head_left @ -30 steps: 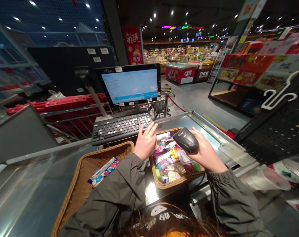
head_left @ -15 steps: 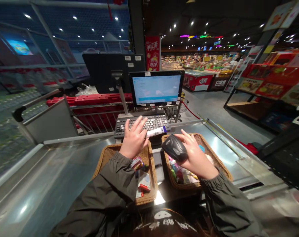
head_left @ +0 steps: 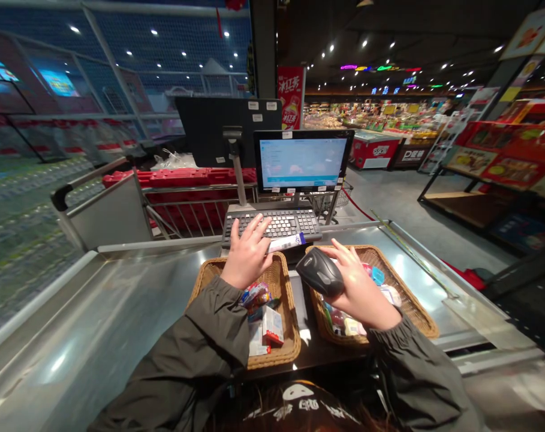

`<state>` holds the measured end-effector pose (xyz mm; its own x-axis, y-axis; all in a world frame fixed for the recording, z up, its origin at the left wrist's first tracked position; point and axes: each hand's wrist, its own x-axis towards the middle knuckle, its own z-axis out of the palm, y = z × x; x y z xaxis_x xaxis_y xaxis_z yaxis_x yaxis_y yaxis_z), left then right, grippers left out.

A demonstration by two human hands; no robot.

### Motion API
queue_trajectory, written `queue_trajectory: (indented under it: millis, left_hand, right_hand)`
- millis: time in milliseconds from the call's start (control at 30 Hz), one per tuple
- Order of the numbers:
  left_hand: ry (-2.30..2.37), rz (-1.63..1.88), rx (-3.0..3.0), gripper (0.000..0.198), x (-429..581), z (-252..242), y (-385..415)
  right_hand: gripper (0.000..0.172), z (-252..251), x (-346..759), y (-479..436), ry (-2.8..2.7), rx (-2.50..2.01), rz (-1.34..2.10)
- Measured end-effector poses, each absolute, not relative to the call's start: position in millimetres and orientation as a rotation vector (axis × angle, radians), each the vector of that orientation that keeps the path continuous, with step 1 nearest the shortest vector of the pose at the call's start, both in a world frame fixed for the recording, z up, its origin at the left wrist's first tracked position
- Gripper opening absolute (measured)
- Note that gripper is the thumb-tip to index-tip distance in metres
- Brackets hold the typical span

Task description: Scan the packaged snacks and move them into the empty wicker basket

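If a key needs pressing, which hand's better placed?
Left, I'd judge: the left hand, though holding a packet, reaches over the keyboard; the right hand grips the scanner, farther off.

The left hand (head_left: 246, 255) hides one end of the slim packet (head_left: 286, 242) from me; the right hand (head_left: 357, 292) and scanner (head_left: 319, 272) cover part of the basket (head_left: 427, 323) beneath; beyond both, I can't read the screen's small text (head_left: 303, 159).

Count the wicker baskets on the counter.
2. The left basket is beneath the left hand; the right basket is beneath the right hand, which holds the scanner. Hands and sleeves partly cover both; any fully hidden basket can't be ruled out.
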<state>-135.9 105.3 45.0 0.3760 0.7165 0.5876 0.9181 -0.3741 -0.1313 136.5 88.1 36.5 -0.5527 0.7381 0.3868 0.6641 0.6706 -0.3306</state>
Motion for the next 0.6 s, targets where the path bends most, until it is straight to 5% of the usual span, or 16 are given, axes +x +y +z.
queue_trajectory:
  millis: [600]
  left_hand:
    - [-1.507,-0.590,-2.202,0.009,-166.7,30.4,97.4]
  right_hand:
    - [0.050,29.0,130.1,89.0,-2.404,-1.055,0.200]
